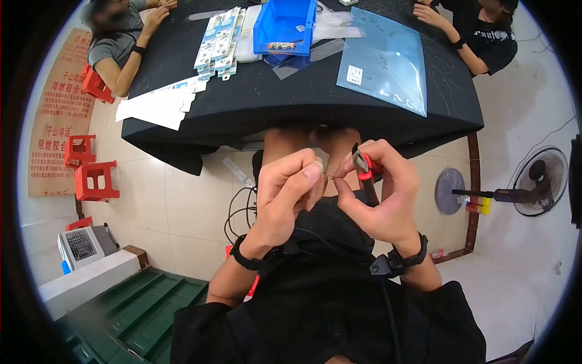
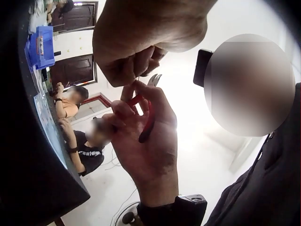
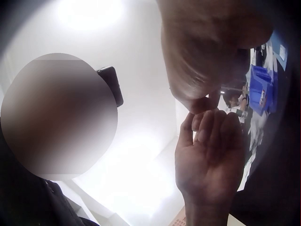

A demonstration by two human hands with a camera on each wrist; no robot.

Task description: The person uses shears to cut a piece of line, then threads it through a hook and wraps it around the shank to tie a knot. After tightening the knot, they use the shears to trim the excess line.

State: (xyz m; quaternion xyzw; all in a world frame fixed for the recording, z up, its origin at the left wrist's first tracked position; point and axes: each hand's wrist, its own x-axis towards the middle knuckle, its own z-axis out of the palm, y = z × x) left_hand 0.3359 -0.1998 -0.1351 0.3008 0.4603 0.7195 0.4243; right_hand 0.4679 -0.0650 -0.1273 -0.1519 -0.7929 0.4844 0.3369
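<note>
Above the lap, my left hand (image 1: 282, 197) pinches a thin wire-like strand (image 1: 330, 176) between thumb and fingers. Close beside it, my right hand (image 1: 391, 191) has its thumb and forefinger at the strand's other side. That same hand grips red-handled cutting pliers (image 2: 149, 121) against the palm, their metal jaws pointing up past the fingertips. In the left wrist view the two hands' fingertips almost meet. Fingers hide most of the strand. The right wrist view shows the left palm with its fingers curled, while the pliers are hidden there.
A black-covered table (image 1: 254, 100) stands ahead, bearing a blue bin (image 1: 285, 27), printed cards (image 1: 216, 42), white sheets (image 1: 159, 104) and a blue plastic folder (image 1: 388, 60). Two people sit at its far corners. Red stools (image 1: 97, 182) are at left, a fan (image 1: 539, 182) at right.
</note>
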